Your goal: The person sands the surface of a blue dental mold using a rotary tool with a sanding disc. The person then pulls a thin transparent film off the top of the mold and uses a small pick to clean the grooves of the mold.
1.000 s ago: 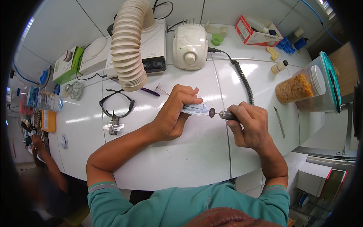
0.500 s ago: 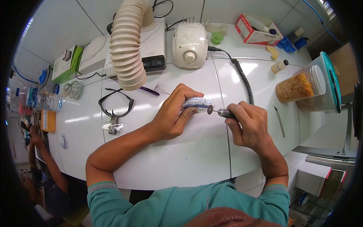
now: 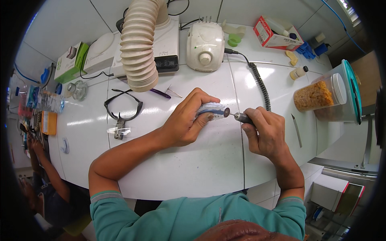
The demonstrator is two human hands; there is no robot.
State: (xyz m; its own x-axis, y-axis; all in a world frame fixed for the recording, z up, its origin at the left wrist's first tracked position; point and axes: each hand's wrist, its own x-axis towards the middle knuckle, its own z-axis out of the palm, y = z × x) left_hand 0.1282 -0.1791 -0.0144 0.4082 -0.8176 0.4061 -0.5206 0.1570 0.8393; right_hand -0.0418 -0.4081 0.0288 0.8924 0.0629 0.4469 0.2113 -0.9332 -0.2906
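My left hand (image 3: 187,124) is closed around a pale, translucent moulded piece with a dark blue part (image 3: 210,109), its fingers over and under it. My right hand (image 3: 265,132) grips a metal rotary handpiece (image 3: 243,118) with a thin shank and dark disc (image 3: 226,112) at its tip. The disc is at the piece's right end; I cannot tell if they touch. The coiled cord (image 3: 261,86) runs back to a white control box (image 3: 205,46). Black eyeglasses (image 3: 139,107) lie left of my left hand.
A ribbed hose (image 3: 138,52) overhangs the bench (image 3: 169,172). A thin knife (image 3: 297,130) and lidded containers (image 3: 313,96) are right; boxes (image 3: 70,64) and bottles (image 3: 52,104) are left. Another person's hands (image 3: 35,146) are at the far left.
My left hand has turned the piece, exposing more of its dark blue part, and shifted slightly up. The disc has risen slightly with it. The other person's hands have moved.
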